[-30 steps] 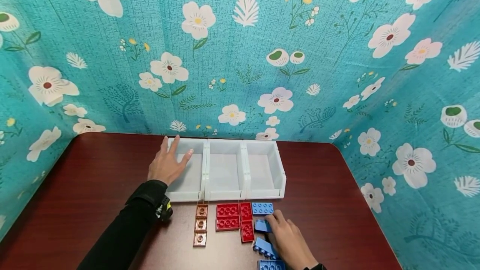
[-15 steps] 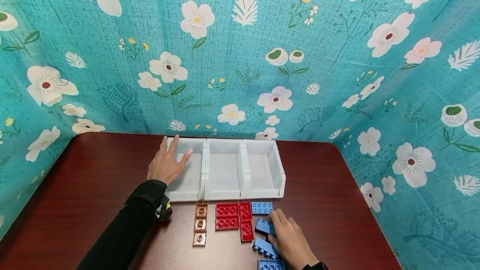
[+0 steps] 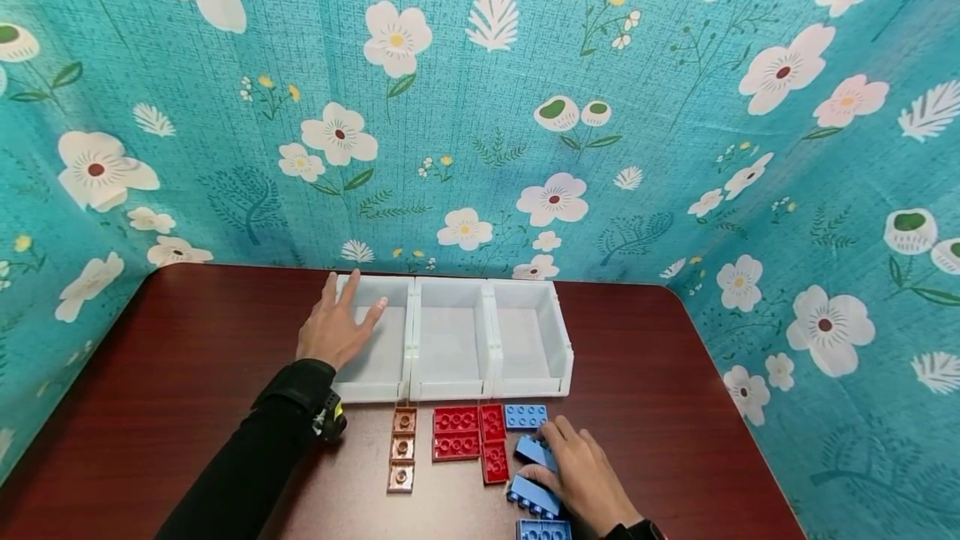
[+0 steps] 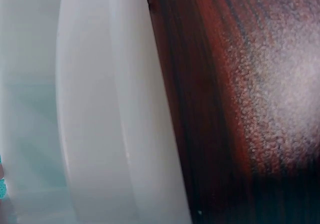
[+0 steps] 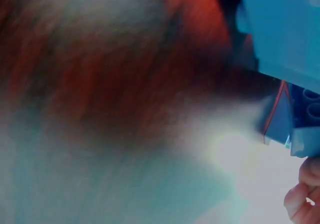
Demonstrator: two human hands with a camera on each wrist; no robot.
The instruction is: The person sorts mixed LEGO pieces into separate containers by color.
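Note:
My left hand (image 3: 337,327) lies over the left edge of the leftmost white bin (image 3: 375,392), fingers apart and thumb pointing into it. Down at the right, my right hand (image 3: 588,477) pinches a blue toy building brick (image 3: 535,453) between thumb and forefinger. That brick sits at a slant; in the right wrist view a blue brick with a hollow underside (image 5: 309,108) shows by the fingertips (image 5: 310,171). Just below the thumb, another blue brick (image 3: 534,494) lies on its side. A light blue brick (image 3: 525,417) lies studs up above, and one more (image 3: 543,530) is nearest the front.
Three joined white bins stand at the back, the middle bin (image 3: 448,391) and right bin (image 3: 528,387) included. In front lie several red bricks (image 3: 456,432) and a column of three brown square pieces (image 3: 402,448) on the dark wood table (image 3: 637,373). Flowered cloth (image 3: 480,107) hangs behind.
The blue brick at my right hand has turned and shifted slightly right. My right thumb has come out to the left, between two blue bricks. The left hand has stayed put.

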